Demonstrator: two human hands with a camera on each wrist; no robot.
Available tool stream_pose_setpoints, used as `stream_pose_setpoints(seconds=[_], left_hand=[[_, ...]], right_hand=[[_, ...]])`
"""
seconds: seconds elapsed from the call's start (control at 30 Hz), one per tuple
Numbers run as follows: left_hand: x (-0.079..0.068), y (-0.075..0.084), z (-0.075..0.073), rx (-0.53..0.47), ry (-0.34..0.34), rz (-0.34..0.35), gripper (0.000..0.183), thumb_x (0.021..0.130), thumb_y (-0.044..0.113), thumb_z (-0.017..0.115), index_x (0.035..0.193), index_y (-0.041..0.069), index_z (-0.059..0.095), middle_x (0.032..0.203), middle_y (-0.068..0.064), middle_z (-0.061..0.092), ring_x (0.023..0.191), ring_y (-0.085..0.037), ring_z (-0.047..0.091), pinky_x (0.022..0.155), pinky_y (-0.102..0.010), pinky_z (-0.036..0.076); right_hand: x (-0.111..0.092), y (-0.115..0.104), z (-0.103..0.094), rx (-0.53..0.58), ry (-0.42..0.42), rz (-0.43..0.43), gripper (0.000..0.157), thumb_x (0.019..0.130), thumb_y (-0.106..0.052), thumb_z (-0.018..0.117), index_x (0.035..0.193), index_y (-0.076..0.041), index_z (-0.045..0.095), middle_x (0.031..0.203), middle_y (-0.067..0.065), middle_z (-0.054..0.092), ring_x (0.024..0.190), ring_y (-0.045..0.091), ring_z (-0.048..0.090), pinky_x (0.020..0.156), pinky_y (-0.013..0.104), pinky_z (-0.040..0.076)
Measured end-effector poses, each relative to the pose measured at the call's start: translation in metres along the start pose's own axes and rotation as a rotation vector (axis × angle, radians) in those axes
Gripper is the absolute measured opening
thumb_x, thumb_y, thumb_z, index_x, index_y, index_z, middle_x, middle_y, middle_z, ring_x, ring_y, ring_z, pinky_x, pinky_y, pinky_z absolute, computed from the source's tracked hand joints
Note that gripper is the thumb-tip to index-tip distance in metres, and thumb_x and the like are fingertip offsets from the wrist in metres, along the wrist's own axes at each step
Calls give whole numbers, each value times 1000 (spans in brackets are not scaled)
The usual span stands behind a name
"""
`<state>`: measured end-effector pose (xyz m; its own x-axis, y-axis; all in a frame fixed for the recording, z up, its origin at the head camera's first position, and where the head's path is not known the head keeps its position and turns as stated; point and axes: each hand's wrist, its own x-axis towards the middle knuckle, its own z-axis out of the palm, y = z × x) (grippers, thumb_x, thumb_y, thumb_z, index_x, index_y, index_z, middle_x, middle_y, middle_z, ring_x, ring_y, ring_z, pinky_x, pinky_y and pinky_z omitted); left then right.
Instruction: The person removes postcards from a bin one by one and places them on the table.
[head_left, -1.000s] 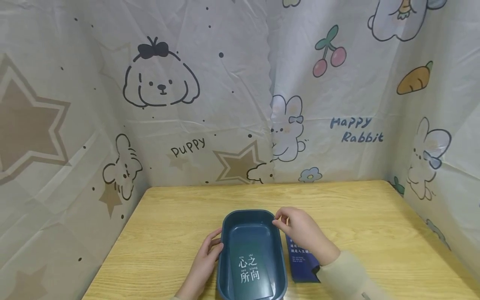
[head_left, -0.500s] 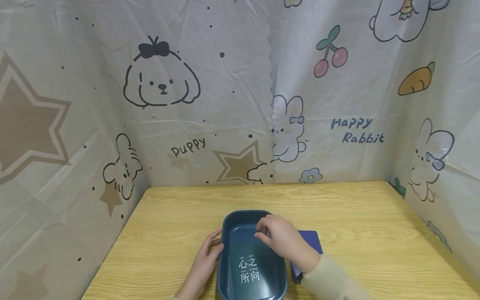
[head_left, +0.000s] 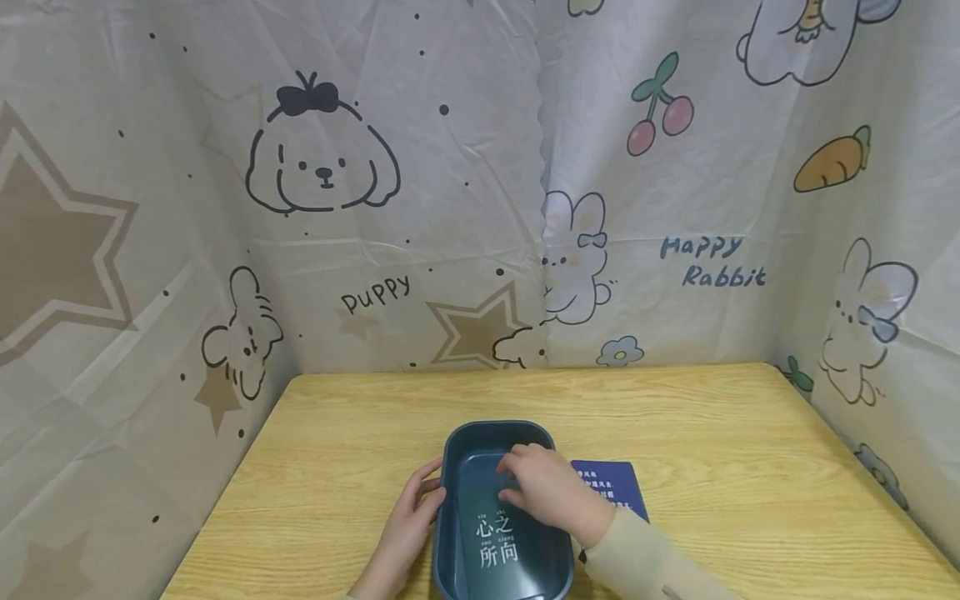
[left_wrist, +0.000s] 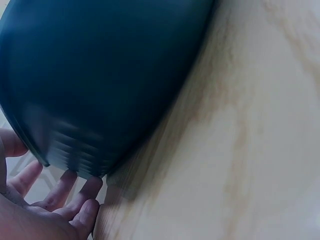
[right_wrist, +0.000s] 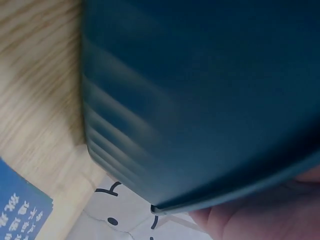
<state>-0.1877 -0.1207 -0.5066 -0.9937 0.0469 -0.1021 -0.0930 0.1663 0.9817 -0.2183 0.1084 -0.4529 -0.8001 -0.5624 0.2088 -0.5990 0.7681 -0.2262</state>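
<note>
A dark teal rectangular tray stands near the table's front, with a dark green booklet bearing white Chinese characters lying in it. Against the tray's left outer wall my left hand rests its fingertips; the left wrist view shows those fingers touching the ribbed wall. My right hand reaches over the right rim, bent fingers above the booklet's far part, thumb and fingers apart. Whether its fingertips touch the booklet cannot be told. In the right wrist view the tray wall hides most of this hand.
A blue booklet with white writing lies on the table right of the tray, partly under the right forearm. The wood-grain table extends to a cartoon-printed cloth at the back and sides.
My right hand has moved left and nearer, from the tray's far right rim to above the green booklet. The left hand has stayed on the tray's side.
</note>
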Motion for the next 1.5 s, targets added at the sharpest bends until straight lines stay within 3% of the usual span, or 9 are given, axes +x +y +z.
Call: stream_pose_setpoints(seconds=[0.3, 0.67, 1.03, 1.5], left_hand=[[1, -1, 0, -12, -3, -1, 49, 108, 26, 51, 155, 14, 44, 143, -19, 57, 130, -34, 57, 106, -52, 51], [1, -1, 0, -1, -4, -5, 49, 108, 28, 51, 155, 15, 44, 143, -18, 57, 130, -33, 56, 106, -52, 51], [2, -2, 1, 6, 6, -8, 49, 108, 27, 50, 155, 15, 44, 144, -19, 56, 131, -34, 57, 106, -53, 50], [2, -1, 1, 0, 12, -12, 48, 108, 26, 51, 155, 16, 45, 142, -17, 58, 129, -32, 57, 106, -52, 51]], right_hand=[[4, 2, 14, -102, -98, 32, 37, 84, -37, 84, 112, -14, 76, 105, 1, 71, 96, 20, 65, 87, 39, 57], [4, -2, 14, -189, -160, 36, 44, 81, -41, 86, 115, -14, 77, 111, 2, 71, 99, 18, 61, 82, 33, 50], [5, 0, 19, -252, -171, 21, 47, 80, -49, 84, 113, -17, 78, 112, 1, 70, 99, 18, 61, 79, 32, 47], [5, -1, 20, -231, -149, 38, 46, 78, -48, 86, 110, -16, 75, 107, 0, 70, 97, 18, 61, 78, 32, 46]])
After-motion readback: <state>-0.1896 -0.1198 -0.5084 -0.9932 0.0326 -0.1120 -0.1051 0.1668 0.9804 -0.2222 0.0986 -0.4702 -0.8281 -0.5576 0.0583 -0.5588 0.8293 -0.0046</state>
